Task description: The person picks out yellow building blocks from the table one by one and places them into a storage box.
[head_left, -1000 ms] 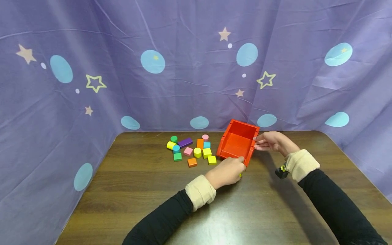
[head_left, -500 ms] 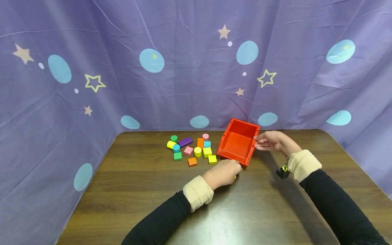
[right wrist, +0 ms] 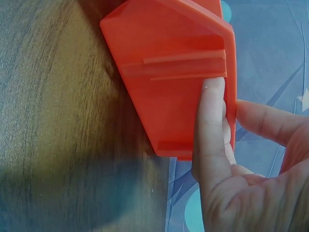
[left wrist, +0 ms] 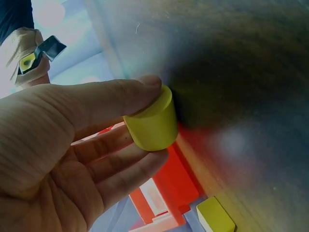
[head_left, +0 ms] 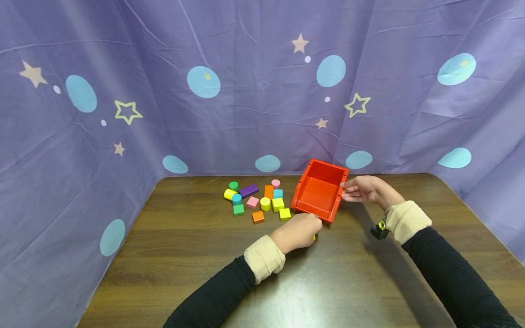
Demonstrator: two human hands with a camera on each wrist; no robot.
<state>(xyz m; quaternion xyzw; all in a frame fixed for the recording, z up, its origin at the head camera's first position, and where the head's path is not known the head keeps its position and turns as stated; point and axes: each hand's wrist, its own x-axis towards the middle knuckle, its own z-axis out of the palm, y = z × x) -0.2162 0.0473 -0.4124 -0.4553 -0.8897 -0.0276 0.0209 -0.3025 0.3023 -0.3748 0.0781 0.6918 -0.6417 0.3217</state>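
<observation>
My left hand (head_left: 297,232) is low over the table, just in front of the red bin's near edge. Its thumb and fingers pinch a yellow cylinder block (left wrist: 157,126), seen plainly in the left wrist view; in the head view the hand covers most of it. The red plastic bin (head_left: 324,170) stands at the back of the table, its inside bare. At the bin's right side, my right hand (head_left: 369,190) holds the wall. In the right wrist view its fingers (right wrist: 212,128) lie along the outer wall and the thumb touches the rim.
Left of the bin lie several coloured blocks, among them a purple bar (head_left: 248,191), a green block (head_left: 238,210), an orange block (head_left: 258,217) and a yellow block (head_left: 285,214). A purple curtain (head_left: 246,127) hangs behind the wooden table (head_left: 184,259).
My left hand has shifted slightly left, away from the bin's near right corner, with the yellow cylinder block in its fingers. The right hand and the bin stay nearly still.
</observation>
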